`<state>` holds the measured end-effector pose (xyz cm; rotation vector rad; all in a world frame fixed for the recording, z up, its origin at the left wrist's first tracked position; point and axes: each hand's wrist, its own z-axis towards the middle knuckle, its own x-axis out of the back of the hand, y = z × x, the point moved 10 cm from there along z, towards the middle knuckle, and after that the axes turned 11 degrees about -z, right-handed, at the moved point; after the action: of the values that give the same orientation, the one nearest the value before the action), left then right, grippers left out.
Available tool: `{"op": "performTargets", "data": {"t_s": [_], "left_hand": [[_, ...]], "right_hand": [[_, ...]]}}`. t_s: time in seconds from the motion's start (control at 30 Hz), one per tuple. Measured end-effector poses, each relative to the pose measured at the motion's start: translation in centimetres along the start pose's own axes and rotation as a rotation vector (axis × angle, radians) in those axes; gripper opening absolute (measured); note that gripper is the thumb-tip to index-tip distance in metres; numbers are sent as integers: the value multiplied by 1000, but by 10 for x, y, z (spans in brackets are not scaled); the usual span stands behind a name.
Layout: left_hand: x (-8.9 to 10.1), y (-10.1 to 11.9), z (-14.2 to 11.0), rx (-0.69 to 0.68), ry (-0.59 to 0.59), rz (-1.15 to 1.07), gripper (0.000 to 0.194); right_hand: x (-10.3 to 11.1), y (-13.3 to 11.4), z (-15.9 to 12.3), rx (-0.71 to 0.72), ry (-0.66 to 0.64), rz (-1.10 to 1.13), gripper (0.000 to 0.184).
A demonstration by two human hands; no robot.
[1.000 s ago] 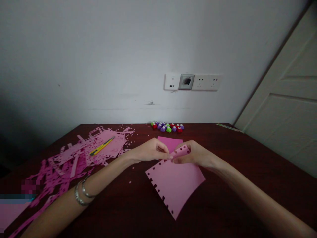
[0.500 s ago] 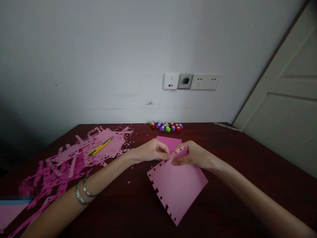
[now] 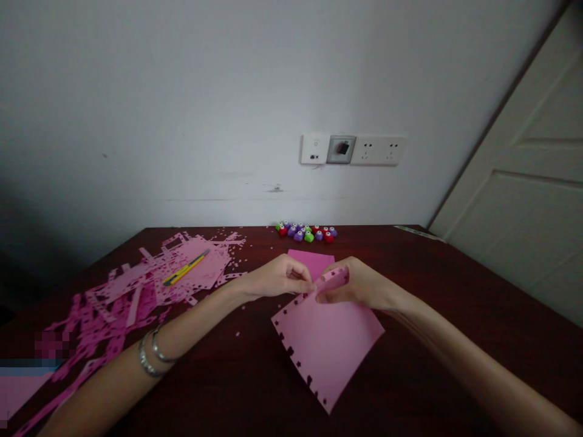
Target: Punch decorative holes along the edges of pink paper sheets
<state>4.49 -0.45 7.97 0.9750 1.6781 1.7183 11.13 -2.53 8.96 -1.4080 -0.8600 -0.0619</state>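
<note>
A pink sheet of paper (image 3: 332, 346) hangs tilted above the table, with small shapes punched along two of its edges. My left hand (image 3: 291, 276) pinches the upper edge between thumb and fingers. Close beside it, my right hand (image 3: 353, 282) grips the same edge, thumb in front, and the paper bows between its fingers. Whether anything small sits in the left fingertips is hidden. Behind both hands lies a darker pink sheet (image 3: 314, 260) on the table, partly covered by them.
Pink paper scraps (image 3: 136, 291) spread over the table's left side, with a yellow utility knife (image 3: 186, 267) on top. Small red, purple and green craft punches (image 3: 304, 232) cluster at the back by the wall. Wall sockets (image 3: 376, 150) are above the dark wooden table (image 3: 432, 291).
The pink sheet's lower corner has swung slightly to the right. Both hands keep their grip in nearly the same place.
</note>
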Motion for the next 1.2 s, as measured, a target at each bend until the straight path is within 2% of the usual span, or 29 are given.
{"op": "performTargets", "data": {"t_s": [0.23,0.43,0.67,0.83,1.2], "left_hand": [[-1,2,-1,-10,-14,17,18],[0,1,-2,4,-5,35,23],[-10,9,-2,-10,-55,41,24],[-12,13,1,-13,-62,52,25],[-19,7,7,7,-133,-162,17]], "right_hand": [[0,-2,-2,-15,-1,1,24],[1,-1,-1,-25,11,-4,22],[-3,-4,-3,-4,-22,18,23],[-1,2,-3,-36,10,56,19],[0,-5,-6,14,-1,68,16]]}}
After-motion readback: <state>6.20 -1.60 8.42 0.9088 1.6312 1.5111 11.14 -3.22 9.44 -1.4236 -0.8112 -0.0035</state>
